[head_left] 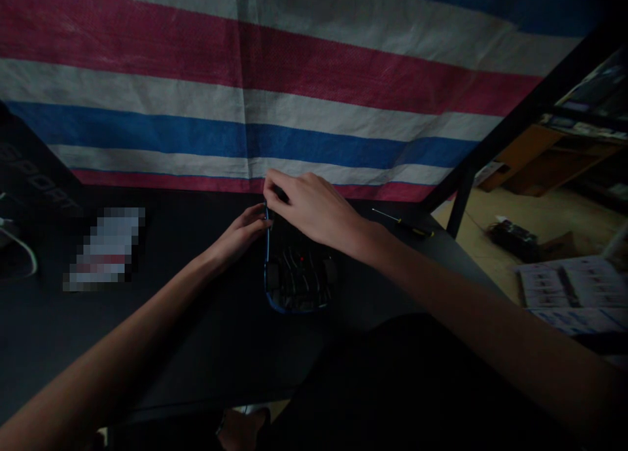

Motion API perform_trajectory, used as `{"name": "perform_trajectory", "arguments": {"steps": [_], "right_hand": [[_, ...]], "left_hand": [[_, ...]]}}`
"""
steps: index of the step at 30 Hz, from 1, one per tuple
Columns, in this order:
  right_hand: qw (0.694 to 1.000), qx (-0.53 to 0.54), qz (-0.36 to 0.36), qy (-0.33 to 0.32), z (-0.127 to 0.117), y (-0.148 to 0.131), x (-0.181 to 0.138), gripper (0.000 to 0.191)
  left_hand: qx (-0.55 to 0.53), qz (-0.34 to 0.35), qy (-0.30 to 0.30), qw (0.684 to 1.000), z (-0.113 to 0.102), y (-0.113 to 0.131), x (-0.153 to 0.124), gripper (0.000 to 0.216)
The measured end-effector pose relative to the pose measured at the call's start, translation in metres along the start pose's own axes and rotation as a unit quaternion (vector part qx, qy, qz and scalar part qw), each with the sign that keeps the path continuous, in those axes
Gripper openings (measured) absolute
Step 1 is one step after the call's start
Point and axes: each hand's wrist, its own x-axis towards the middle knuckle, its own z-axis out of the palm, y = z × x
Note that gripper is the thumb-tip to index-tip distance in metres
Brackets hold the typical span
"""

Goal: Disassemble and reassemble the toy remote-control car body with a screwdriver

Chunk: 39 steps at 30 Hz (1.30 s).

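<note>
- Open device – looks like a mouse w/ shell off, blue rim, dark circuit board showing – lies on the dark table, centre of view, just in front of the person.
- Long axis runs roughly away from the person; near end rounded, far end under the hands.
- Right hand sits over the far end, fingers curled down, grip narrow, pinching smth small & dark at the top edge; what exactly is hidden by the fingers.
- Left hand comes in from the left side, fingertips touching the device's far-left edge by the blue rim; grip narrow, seems to steady the rim, can't tell if it truly holds it.
- Key relation: device lies directly below/toward the person from both grips; both hands meet at the far-left corner, right hand on top, left hand beside it.
- Screwdriver, thin shaft w/ yellow-black handle, lies on the table right of the right wrist, apart from the device; right hand is nearer to it.
- Striped tarp (red/white/blue) hangs behind the table.
- Blurred-out patch at left; white cable at far left edge.
</note>
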Motion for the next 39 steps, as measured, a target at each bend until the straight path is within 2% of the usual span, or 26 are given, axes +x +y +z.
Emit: {"name": "perform_trajectory", "arguments": {"steps": [5, 8, 13, 16, 20, 28, 32, 37, 39], "right_hand": [[0.999, 0.037, -0.015, 0.001, -0.0015, -0.0011, 0.0003, 0.018], [1.0, 0.026, 0.0, -0.013, -0.0037, -0.0022, 0.0004, 0.021], [1.0, 0.017, -0.003, 0.001, -0.005, -0.0005, -0.0004, 0.017], [1.0, 0.016, 0.007, -0.008, -0.0043, 0.001, -0.001, 0.023], [0.999, 0.03, -0.019, 0.003, -0.0032, 0.0011, -0.0007, 0.02], [1.0, 0.018, -0.026, -0.001, -0.0042, 0.0009, -0.0003, 0.02], [1.0, -0.001, 0.005, -0.012, -0.0051, 0.0, -0.0011, 0.023], [1.0, 0.006, 0.006, -0.003, -0.0056, -0.0021, -0.0015, 0.022], [1.0, -0.006, 0.016, -0.005, -0.0053, -0.0024, -0.0016, 0.028]], "left_hand": [[-0.001, 0.006, -0.009, 1.0, 0.0007, -0.0001, -0.0007, 0.073], [-0.004, 0.003, 0.002, 1.0, -0.0002, -0.0008, -0.0008, 0.075], [-0.002, -0.002, 0.0, 1.0, -0.0012, -0.0009, -0.0003, 0.076], [-0.003, 0.006, -0.005, 1.0, -0.0014, -0.0009, 0.0002, 0.076], [-0.015, -0.001, -0.006, 1.0, -0.0017, -0.0017, 0.0011, 0.077], [-0.009, 0.004, -0.011, 1.0, 0.0, -0.0018, 0.0007, 0.074], [-0.002, 0.012, -0.004, 1.0, -0.0005, -0.002, 0.0009, 0.073], [-0.004, 0.004, -0.006, 1.0, -0.0027, -0.0034, 0.0026, 0.073], [-0.004, 0.007, -0.003, 1.0, -0.0028, -0.0033, 0.0026, 0.074]]}}
